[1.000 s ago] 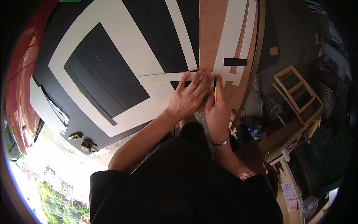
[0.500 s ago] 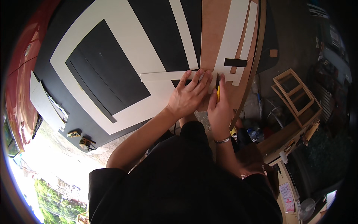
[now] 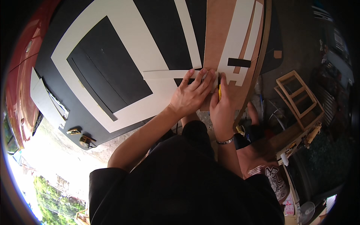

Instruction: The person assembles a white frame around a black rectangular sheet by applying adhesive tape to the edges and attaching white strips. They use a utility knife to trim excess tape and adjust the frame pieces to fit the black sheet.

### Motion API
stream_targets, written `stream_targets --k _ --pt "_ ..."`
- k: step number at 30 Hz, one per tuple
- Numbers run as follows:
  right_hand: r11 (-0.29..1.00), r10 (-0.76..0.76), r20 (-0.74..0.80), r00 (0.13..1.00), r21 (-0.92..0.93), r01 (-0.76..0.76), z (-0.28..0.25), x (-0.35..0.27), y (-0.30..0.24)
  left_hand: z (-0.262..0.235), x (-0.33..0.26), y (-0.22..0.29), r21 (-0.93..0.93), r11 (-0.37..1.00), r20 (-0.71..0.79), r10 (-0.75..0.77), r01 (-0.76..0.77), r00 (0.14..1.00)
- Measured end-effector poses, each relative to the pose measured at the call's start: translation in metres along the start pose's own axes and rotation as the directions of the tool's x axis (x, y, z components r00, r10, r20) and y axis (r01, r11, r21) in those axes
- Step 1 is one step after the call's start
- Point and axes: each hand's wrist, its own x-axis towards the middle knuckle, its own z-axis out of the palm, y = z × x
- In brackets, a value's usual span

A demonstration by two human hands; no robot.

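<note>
A narrow white strip (image 3: 161, 75) is lying crosswise in front of the person, its long axis running left to right, its left end reaching onto a white frame-shaped sheet (image 3: 127, 37). The left hand (image 3: 191, 95) is pressing palm-down on its right part, index finger set apart and the other fingers lying close together. Just beside them, the right hand (image 3: 222, 110) is gripping a yellow cutter (image 3: 220, 93), index finger stretching forward; the cutter is pointing away from the body, across the strip's axis. Ahead, a brown board (image 3: 214, 41) is leaving bare room up to long white pieces (image 3: 234, 33). A wooden edge (image 3: 263, 48) is bounding the work on the right; beyond it, a wooden frame (image 3: 300, 93) is standing well apart.
</note>
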Motion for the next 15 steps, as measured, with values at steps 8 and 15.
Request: stream_targets --k 8,15 --pt "0.998 -0.061 -0.069 0.996 -0.025 0.06 0.003 -0.007 0.001 0.001 -0.001 0.001 0.066 0.998 0.024 0.011 -0.012 1.0" --pt "0.996 -0.028 -0.025 0.999 0.082 0.03 0.004 -0.022 0.007 0.0 0.0 0.004 0.008 1.0 -0.002 -0.019 0.019 1.0"
